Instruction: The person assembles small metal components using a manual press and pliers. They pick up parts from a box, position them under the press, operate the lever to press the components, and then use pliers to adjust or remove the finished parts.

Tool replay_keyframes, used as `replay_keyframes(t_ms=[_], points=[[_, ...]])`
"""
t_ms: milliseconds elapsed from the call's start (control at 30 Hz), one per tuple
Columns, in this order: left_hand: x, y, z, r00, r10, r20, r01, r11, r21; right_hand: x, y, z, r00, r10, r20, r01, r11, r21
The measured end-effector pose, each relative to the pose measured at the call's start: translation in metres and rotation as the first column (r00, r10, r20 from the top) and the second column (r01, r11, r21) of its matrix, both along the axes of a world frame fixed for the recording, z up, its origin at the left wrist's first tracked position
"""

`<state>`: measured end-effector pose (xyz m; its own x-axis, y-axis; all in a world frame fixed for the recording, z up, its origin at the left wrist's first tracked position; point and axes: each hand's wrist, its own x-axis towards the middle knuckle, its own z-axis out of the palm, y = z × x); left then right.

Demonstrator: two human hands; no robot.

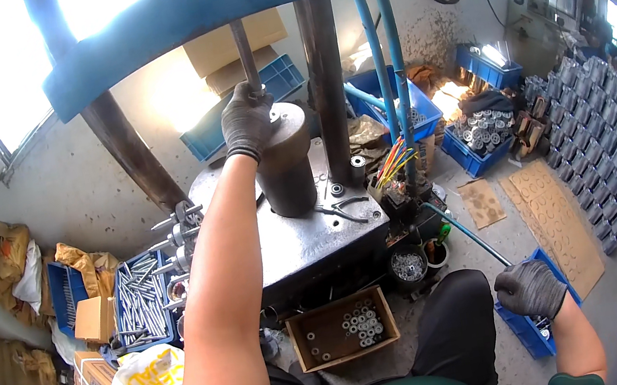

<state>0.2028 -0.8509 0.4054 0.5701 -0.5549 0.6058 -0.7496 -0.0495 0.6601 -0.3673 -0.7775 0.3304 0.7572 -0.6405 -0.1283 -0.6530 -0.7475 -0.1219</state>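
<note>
In a cluttered concrete-floored workshop, we see a blue-framed press (173,19) over a worn steel bed (315,232). The gloved left hand (246,121) rests on top of a dull dark metal cylinder (286,164) standing upright on the bed, fingers curled at the ram rod (244,52), seemingly to steady it. The right hand (531,290), loosely clenched, dips into a blue plastic crate (528,323) at floor level; whether it holds a part, we cannot tell.

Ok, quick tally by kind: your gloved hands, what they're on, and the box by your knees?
Gloved hands: 2 (left hand, right hand)
Vertical rod, gripped by the left hand: 1
Dark cylinder below that hand: 1
Blue bin at the right hand: 1
Cardboard box of metal rings: 1
Total: 6
</note>
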Motion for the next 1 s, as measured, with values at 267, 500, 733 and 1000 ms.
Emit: replay_keyframes(t_ms=[267,500,733,1000], points=[[-0.008,0.002,0.004,1.000,0.003,-0.005,-0.003,1.000,0.025,0.002,-0.014,0.019,0.998,0.048,0.039,-0.047,0.998,-0.031],[0.005,-0.004,-0.003,1.000,-0.002,-0.016,0.002,1.000,0.026,0.013,-0.017,0.034,0.992,0.052,0.115,-0.044,0.997,-0.065],[0.002,-0.004,-0.002,1.000,0.006,0.022,-0.007,0.998,0.069,0.007,-0.014,0.029,0.996,0.063,0.058,-0.062,0.998,-0.028],[-0.001,-0.001,0.003,0.994,-0.050,-0.094,0.053,0.998,0.033,0.102,-0.102,0.103,0.764,0.355,0.539,0.072,0.783,-0.617]])
